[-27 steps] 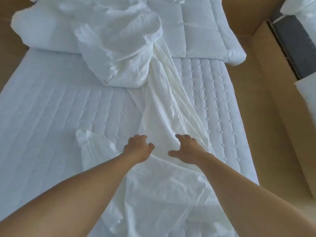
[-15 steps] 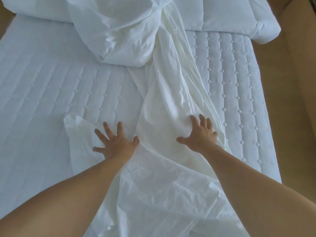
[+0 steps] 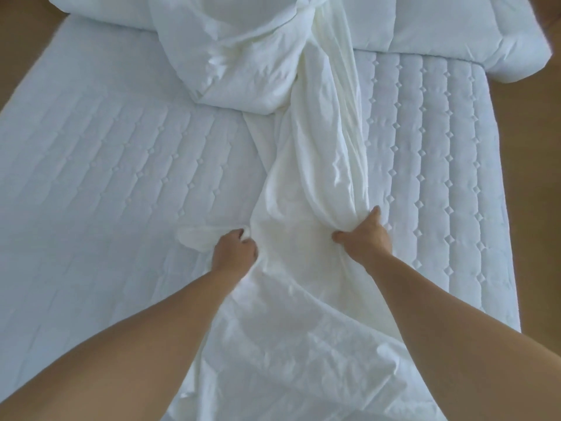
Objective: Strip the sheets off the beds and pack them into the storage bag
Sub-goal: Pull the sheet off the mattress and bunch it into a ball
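Note:
A white sheet runs in a crumpled band down the middle of the quilted mattress, from the far bedding to the near edge. My left hand grips the sheet's left side, fingers curled into the cloth. My right hand grips a bunched fold on the sheet's right side, thumb pointing left. Both forearms reach in from the bottom of the view. The near part of the sheet spreads wide between my arms.
A bunched duvet lies on the far middle of the bed, over the sheet's far end. A quilted comforter lies across the head end. Tan floor shows to the right of the mattress.
Both hands went from spread flat on the sheet to closed fistfuls of it. The cloth between them has gathered into a narrower band, and the view has moved closer over the bed.

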`<state>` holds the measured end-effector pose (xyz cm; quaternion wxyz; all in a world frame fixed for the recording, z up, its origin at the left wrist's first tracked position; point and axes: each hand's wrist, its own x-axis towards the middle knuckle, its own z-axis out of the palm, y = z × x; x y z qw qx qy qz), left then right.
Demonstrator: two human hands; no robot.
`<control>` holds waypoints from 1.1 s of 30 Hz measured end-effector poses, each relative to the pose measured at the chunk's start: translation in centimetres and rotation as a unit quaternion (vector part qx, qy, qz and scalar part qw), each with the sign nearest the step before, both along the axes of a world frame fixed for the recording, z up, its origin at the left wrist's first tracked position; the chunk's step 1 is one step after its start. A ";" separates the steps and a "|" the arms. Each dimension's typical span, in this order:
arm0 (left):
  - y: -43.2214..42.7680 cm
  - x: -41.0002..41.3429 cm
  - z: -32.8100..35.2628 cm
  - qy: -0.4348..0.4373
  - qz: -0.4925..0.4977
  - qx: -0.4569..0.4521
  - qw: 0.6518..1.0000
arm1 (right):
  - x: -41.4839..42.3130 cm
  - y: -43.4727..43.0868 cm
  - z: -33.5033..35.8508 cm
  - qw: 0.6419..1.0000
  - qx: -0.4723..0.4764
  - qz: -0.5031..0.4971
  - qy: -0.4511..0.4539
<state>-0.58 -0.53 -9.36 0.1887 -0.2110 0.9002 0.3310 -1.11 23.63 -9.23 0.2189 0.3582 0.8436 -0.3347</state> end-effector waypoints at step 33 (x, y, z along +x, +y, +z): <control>-0.4 -1.1 5.1 -0.055 0.129 0.105 0.985 | 11.6 -8.7 6.4 0.964 -0.059 0.111 0.234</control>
